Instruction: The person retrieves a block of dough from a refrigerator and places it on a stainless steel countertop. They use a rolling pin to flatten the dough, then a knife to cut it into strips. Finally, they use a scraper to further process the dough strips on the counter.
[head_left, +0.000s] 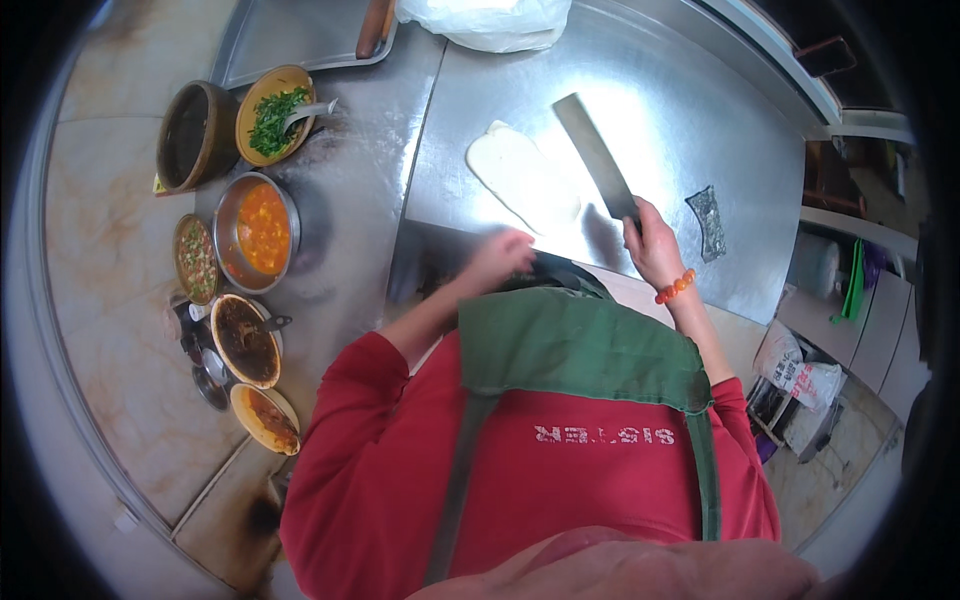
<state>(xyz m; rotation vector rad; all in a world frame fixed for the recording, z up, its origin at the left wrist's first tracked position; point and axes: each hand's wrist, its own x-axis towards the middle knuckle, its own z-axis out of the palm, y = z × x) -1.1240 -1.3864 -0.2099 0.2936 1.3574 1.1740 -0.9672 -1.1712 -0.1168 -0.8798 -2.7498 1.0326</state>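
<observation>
My right hand (654, 244) grips the handle end of a long, broad-bladed kitchen knife (596, 154), its blade pointing up and away over the steel worktop (480, 82). An orange bead bracelet is on that wrist. Left of the blade, a flat piece of pale dough (523, 176) lies on the steel, apart from the knife. My left hand (501, 261) is blurred by motion at the worktop's near edge, just below the dough. Its fingers look partly curled, and I cannot see whether anything is in them.
Left stand a bowl of chopped greens (274, 120), a brown pot (196, 135), a steel bowl of orange-red food (256, 232) and a bowl of dark sauce (246, 341). A metal tray (292, 37), white plastic bag (491, 22) and dark speckled strip (707, 223) are also there.
</observation>
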